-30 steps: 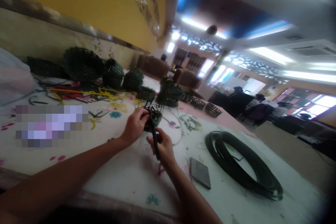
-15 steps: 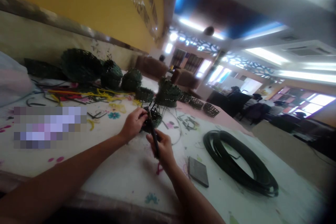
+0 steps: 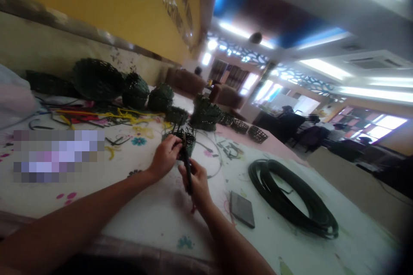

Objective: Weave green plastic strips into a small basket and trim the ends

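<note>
My left hand [image 3: 166,154] is closed on the near left side of a small dark green woven basket [image 3: 189,141]. Loose strip ends stick up from its rim. In my right hand [image 3: 197,178] are black-handled scissors [image 3: 187,167], held upright with the narrow metal blades against the basket's near side. My fingers wrap the handles, and whether the blades are parted is too blurred to see. The basket's lower part is partly covered by my left fingers and the scissors.
A coil of dark strip [image 3: 293,197] lies at right, beside a flat grey block [image 3: 241,209]. Several woven baskets [image 3: 204,111] line the table's far side. Cut strip scraps [image 3: 230,149] and yellow strips [image 3: 125,114] lie about on the flowered tablecloth [image 3: 145,215].
The basket has turned in my left hand, so its open rim and upright strips show more. The scissors stand slightly more upright. Both hands stay in nearly the same place.
</note>
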`<state>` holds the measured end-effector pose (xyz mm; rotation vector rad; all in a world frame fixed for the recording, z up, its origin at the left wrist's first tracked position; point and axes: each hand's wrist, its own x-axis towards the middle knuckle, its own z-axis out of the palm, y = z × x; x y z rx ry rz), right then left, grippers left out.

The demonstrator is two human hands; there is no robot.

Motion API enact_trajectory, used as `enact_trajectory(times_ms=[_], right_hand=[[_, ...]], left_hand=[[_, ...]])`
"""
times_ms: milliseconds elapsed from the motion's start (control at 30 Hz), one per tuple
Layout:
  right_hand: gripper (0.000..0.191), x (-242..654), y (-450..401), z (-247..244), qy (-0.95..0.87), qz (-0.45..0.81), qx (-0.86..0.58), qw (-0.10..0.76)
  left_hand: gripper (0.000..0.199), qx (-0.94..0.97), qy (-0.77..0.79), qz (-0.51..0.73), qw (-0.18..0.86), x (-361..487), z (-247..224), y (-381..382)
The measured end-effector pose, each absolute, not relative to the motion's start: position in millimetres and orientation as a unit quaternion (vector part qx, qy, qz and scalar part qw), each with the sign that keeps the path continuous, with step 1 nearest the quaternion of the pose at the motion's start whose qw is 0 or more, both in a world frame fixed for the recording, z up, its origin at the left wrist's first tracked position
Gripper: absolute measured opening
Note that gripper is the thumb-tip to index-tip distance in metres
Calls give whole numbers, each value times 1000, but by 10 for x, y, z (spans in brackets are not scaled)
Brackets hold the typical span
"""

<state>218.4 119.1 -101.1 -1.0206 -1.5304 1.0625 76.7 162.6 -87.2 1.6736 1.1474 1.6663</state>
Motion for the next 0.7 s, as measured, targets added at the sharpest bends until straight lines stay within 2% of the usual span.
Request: enact_trajectory(times_ms=[267,400,533,700], right_hand=[[46,2247,1229,-950,-617,450,-426,485],[52,2338,1318,-863,-601,456,-433,493],[52,2475,1338,-724,-634,425,-431,481],[49,2624,1271,-510,-675,325,-432,502]], left_hand=[[11,608,431,611,269,682,-814,1685],[16,598,435,600,305,627,-782,1723],[30,585,437,582,357,555,-751,1774],[33,564,451,597,348,427,-644,1815]])
